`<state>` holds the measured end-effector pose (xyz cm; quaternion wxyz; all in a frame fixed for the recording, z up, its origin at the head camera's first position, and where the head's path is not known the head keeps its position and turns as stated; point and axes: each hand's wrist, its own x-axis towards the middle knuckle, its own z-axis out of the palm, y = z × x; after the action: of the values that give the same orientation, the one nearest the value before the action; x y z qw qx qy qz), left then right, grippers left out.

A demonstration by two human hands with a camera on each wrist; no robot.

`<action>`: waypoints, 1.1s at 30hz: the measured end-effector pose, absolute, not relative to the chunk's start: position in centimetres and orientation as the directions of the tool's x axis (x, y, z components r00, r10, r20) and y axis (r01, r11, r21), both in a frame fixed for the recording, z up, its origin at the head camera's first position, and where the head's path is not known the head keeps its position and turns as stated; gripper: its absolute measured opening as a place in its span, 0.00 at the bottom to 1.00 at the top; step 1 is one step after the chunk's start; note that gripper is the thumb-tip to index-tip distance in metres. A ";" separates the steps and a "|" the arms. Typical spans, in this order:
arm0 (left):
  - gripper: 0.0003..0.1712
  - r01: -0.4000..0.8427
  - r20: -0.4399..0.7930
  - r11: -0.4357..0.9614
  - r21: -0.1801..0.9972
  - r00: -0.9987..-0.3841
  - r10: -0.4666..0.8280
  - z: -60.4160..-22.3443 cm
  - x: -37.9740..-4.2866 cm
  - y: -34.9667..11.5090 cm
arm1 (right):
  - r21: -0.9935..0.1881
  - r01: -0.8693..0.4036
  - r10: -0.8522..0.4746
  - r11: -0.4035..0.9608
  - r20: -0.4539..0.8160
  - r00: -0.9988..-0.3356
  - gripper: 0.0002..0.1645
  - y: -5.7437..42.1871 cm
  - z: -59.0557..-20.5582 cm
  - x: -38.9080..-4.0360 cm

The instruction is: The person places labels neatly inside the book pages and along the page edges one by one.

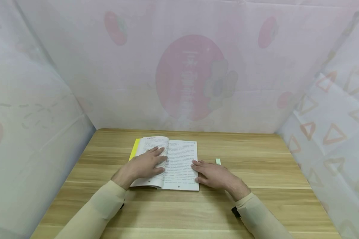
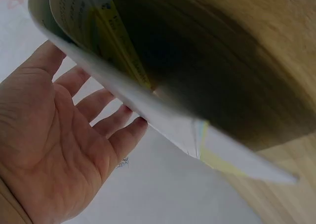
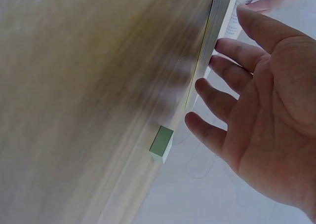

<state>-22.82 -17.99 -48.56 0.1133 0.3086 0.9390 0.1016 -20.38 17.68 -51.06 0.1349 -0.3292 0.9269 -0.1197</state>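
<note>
An open book (image 1: 182, 152) with printed pages lies on the wooden table, a yellow cover edge (image 1: 134, 148) showing at its left. My left hand (image 1: 148, 163) rests on the left page with its fingers spread toward the fold. In the left wrist view, the fingers of that hand (image 2: 64, 135) reach up to the book's curved page (image 2: 163, 120). My right hand (image 1: 212, 173) lies at the right page's outer edge, fingertips touching it. Its fingers (image 3: 242, 54) are extended beside the page block (image 3: 219, 21) in the right wrist view.
A small pale green block (image 1: 218, 161) stands on the table just beyond my right hand; the right wrist view shows this green block (image 3: 162, 142) near the little finger. Printed cloth walls (image 1: 131, 99) enclose the wooden table (image 1: 257, 156) at the back and both sides.
</note>
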 end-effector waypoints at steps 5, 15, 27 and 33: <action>0.39 0.537 -0.182 0.780 0.321 -0.773 0.607 -49.1 -23.6 -18.8 | -0.312 -0.572 -0.638 0.758 -0.173 -0.751 0.39 17.8 -51.1 -20.3; 0.47 0.526 -0.222 0.786 0.324 -0.765 0.604 -49.4 -23.9 -18.8 | -0.335 -0.545 -0.623 0.769 -0.198 -0.757 0.37 17.8 -50.5 -20.3; 0.47 0.500 -0.242 0.821 0.278 -0.790 0.563 -49.5 -23.5 -16.0 | -0.374 -0.493 -0.591 0.786 -0.219 -0.776 0.36 18.7 -49.6 -20.3; 0.48 0.456 -0.263 0.848 0.269 -0.812 0.521 -49.6 -23.4 -15.4 | -0.396 -0.466 -0.578 0.791 -0.239 -0.780 0.36 18.6 -49.6 -20.5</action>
<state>-23.43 -15.37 -49.61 0.1655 0.2579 0.9469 0.0970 -20.50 18.58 -49.60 0.1765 -0.2807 0.9298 -0.1597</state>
